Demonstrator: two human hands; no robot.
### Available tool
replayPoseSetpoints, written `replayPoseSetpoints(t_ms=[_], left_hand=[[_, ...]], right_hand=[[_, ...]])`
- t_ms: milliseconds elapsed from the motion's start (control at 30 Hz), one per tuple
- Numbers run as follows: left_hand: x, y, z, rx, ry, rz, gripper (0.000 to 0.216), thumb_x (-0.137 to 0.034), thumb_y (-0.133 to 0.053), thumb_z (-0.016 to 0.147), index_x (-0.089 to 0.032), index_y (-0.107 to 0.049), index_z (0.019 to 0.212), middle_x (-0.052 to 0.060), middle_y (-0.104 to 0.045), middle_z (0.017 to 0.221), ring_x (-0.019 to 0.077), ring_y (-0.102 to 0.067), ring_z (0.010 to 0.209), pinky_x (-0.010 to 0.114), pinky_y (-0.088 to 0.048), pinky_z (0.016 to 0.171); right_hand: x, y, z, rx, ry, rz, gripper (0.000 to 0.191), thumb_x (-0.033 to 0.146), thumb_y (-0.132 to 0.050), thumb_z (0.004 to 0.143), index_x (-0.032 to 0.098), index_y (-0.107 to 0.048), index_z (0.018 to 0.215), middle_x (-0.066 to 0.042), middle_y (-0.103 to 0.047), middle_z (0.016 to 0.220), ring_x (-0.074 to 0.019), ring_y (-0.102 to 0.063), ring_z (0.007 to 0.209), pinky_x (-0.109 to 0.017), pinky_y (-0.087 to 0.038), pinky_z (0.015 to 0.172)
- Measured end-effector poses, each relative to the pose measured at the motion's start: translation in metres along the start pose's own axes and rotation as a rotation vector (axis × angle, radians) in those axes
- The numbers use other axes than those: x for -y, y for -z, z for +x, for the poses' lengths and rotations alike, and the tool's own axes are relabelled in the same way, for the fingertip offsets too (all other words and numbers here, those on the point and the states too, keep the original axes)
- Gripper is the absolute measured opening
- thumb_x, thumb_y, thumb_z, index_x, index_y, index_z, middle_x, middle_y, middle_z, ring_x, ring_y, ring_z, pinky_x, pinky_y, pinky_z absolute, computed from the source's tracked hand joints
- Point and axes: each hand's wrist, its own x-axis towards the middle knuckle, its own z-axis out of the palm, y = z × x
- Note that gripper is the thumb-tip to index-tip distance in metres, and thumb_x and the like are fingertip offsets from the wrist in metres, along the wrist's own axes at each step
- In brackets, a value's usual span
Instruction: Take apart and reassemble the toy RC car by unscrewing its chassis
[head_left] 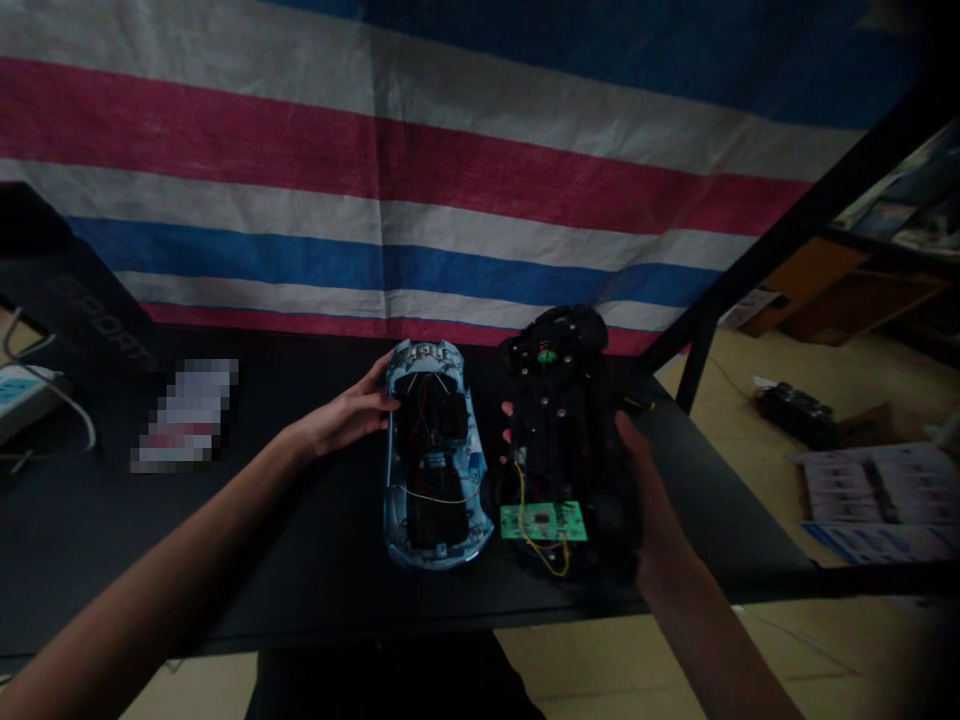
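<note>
A light blue toy car body shell [480, 460] lies upside down on the black table, its hollow inside and thin wires facing up. My left hand [356, 408] grips its left side near the far end, fingers partly hidden. To the right, my right hand [637, 470] is wrapped round the black toy car chassis [559, 430], with fingertips showing at its left edge. A green circuit board [551, 521] and a yellow wire [525, 520] sit at the chassis's near end. The chassis is close beside the shell; whether they touch I cannot tell.
Behind the black table [315, 560] hangs a striped sheet [420, 180]. A dark box marked SPORT [97, 310] and a white power strip [30, 395] stand at left, near a blurred-out item [191, 410]. Stacked packages [877, 490] lie on the floor at right.
</note>
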Motion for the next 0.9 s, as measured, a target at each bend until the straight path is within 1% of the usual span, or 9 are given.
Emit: replayPoseSetpoints(t_ms=[100,167,267,433,500,600,733,833,900], left_hand=[[0.001,0.0,0.0,-0.001,0.007,0.001,0.088,-0.014,-0.077,0.085,-0.051,-0.042,0.156,0.0,-0.064,0.141,0.0225,-0.063,0.114,0.033,-0.052,0.091],[0.0,-0.001,-0.001,-0.005,0.0,0.006,0.089,-0.013,-0.077,0.085,-0.051,-0.041,0.157,0.0,-0.065,0.14,0.0226,-0.063,0.114,0.034,-0.051,0.093],[-0.001,-0.003,-0.002,0.012,-0.023,0.018,0.087,-0.014,-0.076,0.087,-0.048,-0.039,0.158,0.002,-0.064,0.142,0.0239,-0.062,0.116,0.037,-0.05,0.096],[-0.004,-0.009,-0.004,0.02,-0.03,0.018,0.09,-0.013,-0.075,0.087,-0.044,-0.035,0.161,0.004,-0.065,0.136,0.0236,-0.063,0.116,0.036,-0.051,0.095],[-0.005,-0.01,-0.005,0.007,-0.026,0.018,0.091,-0.013,-0.076,0.086,-0.043,-0.034,0.161,0.005,-0.064,0.137,0.0242,-0.062,0.119,0.037,-0.051,0.097],[-0.004,-0.011,-0.005,-0.004,-0.03,0.018,0.092,-0.012,-0.076,0.086,-0.043,-0.034,0.161,0.006,-0.063,0.138,0.0251,-0.059,0.125,0.039,-0.05,0.1],[-0.001,-0.007,-0.003,0.013,-0.03,-0.016,0.089,-0.012,-0.075,0.087,-0.042,-0.036,0.161,0.005,-0.066,0.133,0.024,-0.062,0.118,0.039,-0.051,0.098],[0.001,-0.004,-0.002,0.016,-0.035,-0.064,0.082,-0.015,-0.072,0.088,-0.04,-0.04,0.159,0.005,-0.066,0.135,0.0222,-0.065,0.112,0.038,-0.053,0.096],[0.001,-0.004,-0.003,0.024,-0.031,-0.083,0.078,-0.018,-0.071,0.088,-0.041,-0.041,0.157,0.005,-0.064,0.14,0.0219,-0.065,0.113,0.037,-0.053,0.095]], right_hand=[[0.008,-0.009,0.012,-0.031,0.103,-0.263,0.067,0.069,-0.059,0.094,0.035,-0.053,0.152,-0.003,-0.059,0.156,-0.0339,-0.051,0.146,-0.055,-0.042,0.119],[0.015,-0.022,0.023,-0.022,0.202,-0.502,0.071,0.063,-0.062,0.095,0.038,-0.042,0.158,-0.003,-0.053,0.16,-0.0317,-0.047,0.149,-0.053,-0.039,0.121],[0.023,-0.047,0.035,-0.062,0.266,-0.933,0.084,0.07,-0.059,0.094,0.036,-0.028,0.164,-0.011,-0.05,0.155,-0.0352,-0.05,0.144,-0.057,-0.038,0.12],[0.015,-0.088,0.042,-0.103,0.307,-1.497,0.078,0.071,-0.054,0.094,0.03,-0.036,0.159,-0.017,-0.053,0.136,-0.0386,-0.071,0.106,-0.059,-0.055,0.094],[0.008,-0.098,0.045,-0.132,0.328,-1.63,0.076,0.068,-0.055,0.095,0.027,-0.037,0.157,-0.018,-0.054,0.13,-0.0378,-0.073,0.098,-0.055,-0.057,0.086],[-0.001,-0.107,0.05,-0.139,0.335,-1.757,0.076,0.066,-0.056,0.095,0.022,-0.04,0.155,-0.022,-0.054,0.13,-0.0404,-0.073,0.098,-0.053,-0.057,0.081],[-0.01,-0.116,0.056,-0.136,0.308,-1.893,0.076,0.065,-0.055,0.096,0.017,-0.044,0.154,-0.028,-0.055,0.132,-0.0446,-0.072,0.1,-0.055,-0.055,0.08],[-0.01,-0.114,0.06,-0.094,0.323,-1.953,0.075,0.07,-0.049,0.098,0.016,-0.049,0.15,-0.028,-0.059,0.128,-0.0435,-0.072,0.1,-0.053,-0.055,0.079],[-0.005,-0.104,0.066,-0.035,0.355,-1.955,0.073,0.072,-0.044,0.099,0.02,-0.05,0.15,-0.026,-0.06,0.13,-0.0397,-0.073,0.096,-0.051,-0.056,0.078]])
